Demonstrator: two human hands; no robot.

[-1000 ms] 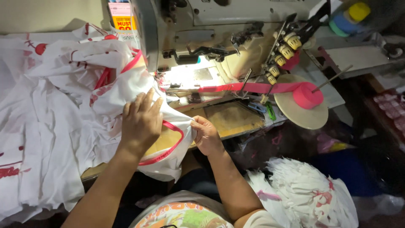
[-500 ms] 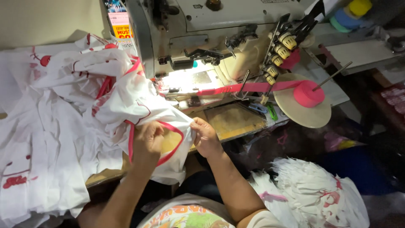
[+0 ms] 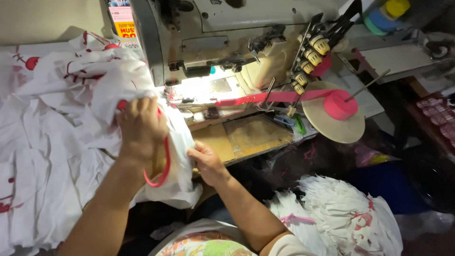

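Two hands on one white garment with pink trim [image 3: 175,156], bunched at 9 o'clock of the sewing machine [image 3: 227,42]. Left hand [image 3: 140,128] clamped over the folded cloth; right hand [image 3: 206,163] at its 4 o'clock, seemingly pinching the hem, fingertips hidden. Pink tape spool [image 3: 339,104] well apart at 3 o'clock, white bundle [image 3: 341,218] at 5.

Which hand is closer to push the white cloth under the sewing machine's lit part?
Probably the left hand: it grips the white garment beside the sewing machine. The right hand pinches the garment's lower edge, farther away.
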